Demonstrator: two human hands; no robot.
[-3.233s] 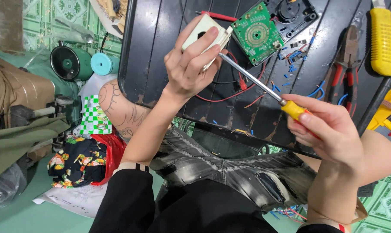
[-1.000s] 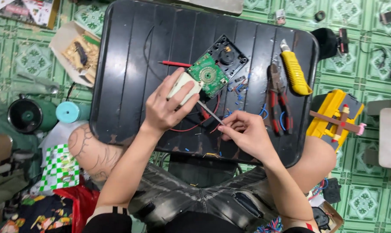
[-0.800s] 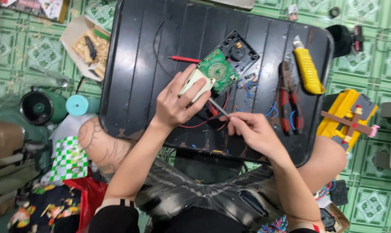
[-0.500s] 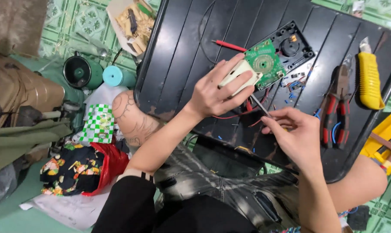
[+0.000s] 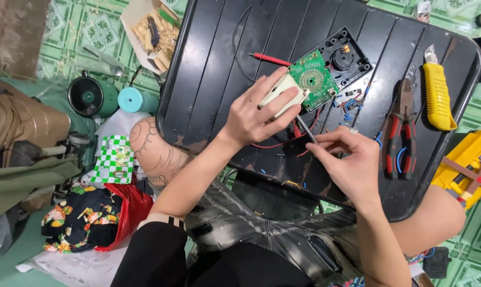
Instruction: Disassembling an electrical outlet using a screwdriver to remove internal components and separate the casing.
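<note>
My left hand point(image 5: 256, 114) grips a small cream plastic part point(image 5: 282, 91) that sits against a green round-patterned circuit board point(image 5: 312, 78). The board leans on a black plastic housing point(image 5: 349, 53) on the black tray point(image 5: 214, 58). My right hand point(image 5: 352, 159) is closed around a screwdriver, whose thin metal shaft point(image 5: 305, 128) points up toward the cream part; the handle is hidden in my fist. Red wires point(image 5: 275, 144) run under both hands. A red probe point(image 5: 269, 58) lies just above the left hand.
Red-handled pliers point(image 5: 402, 133) and a yellow utility knife point(image 5: 437, 95) lie on the tray's right side. A yellow tool point(image 5: 471, 165) lies off its right edge. Left of the tray are a green cup point(image 5: 91, 96), a teal lid point(image 5: 137, 100), a cardboard box of parts point(image 5: 152, 32) and cloth bundles point(image 5: 86, 223).
The view swung right then back left across the tray. My right hand slid up the screwdriver until the yellow handle vanished into the fist. The left hand kept its hold on the cream part.
</note>
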